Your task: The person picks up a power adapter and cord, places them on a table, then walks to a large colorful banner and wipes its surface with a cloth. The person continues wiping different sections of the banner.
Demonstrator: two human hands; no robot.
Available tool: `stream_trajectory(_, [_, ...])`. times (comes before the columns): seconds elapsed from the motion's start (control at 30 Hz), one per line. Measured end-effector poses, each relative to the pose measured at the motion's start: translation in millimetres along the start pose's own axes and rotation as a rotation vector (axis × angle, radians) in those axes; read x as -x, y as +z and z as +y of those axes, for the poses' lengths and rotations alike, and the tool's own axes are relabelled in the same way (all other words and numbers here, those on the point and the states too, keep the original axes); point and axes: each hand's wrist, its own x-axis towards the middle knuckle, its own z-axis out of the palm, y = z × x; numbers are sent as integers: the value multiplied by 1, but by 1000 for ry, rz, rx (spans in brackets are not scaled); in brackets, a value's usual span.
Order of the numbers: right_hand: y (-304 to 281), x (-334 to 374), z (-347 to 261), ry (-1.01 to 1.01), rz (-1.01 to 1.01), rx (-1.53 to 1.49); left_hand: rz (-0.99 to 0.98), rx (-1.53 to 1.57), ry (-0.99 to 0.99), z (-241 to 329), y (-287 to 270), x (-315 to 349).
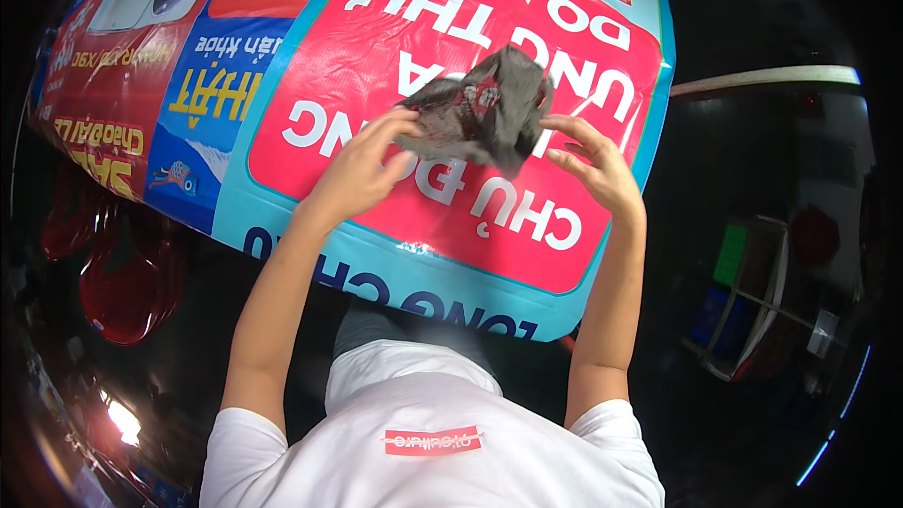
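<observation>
A crumpled dark grey piece of cloth [494,103] with a reddish pattern near its middle is bunched up over the far part of the table. Its exact kind cannot be made out, nor whether all of it rests on the surface. My left hand [365,169] is at its left edge, thumb apart from the fingers, with the fingertips reaching or just touching the fabric. On the other side, my right hand [599,169] is open, its fingers spread and pointing at the cloth's right edge. Neither hand visibly grips it.
Glossy printed sheeting [423,263] in pink, teal, blue and red covers the table. Stacked red plastic chairs [132,287] stand below its left side. At the right are a pale bar [767,78] and a shelf-like rack with green and blue boxes [729,254].
</observation>
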Motion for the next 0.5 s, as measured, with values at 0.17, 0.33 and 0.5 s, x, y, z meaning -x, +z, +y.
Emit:
stream_trajectory(0.17, [94,-70,77,104,313,27,428,-530,-438,-114,2,101])
stream_trajectory(0.33, [238,-69,71,-532,-113,400,377,-916,-732,-171,13,165])
stream_trajectory(0.5, [237,-148,69,-994,-308,428,399,-903,-744,-179,17,173])
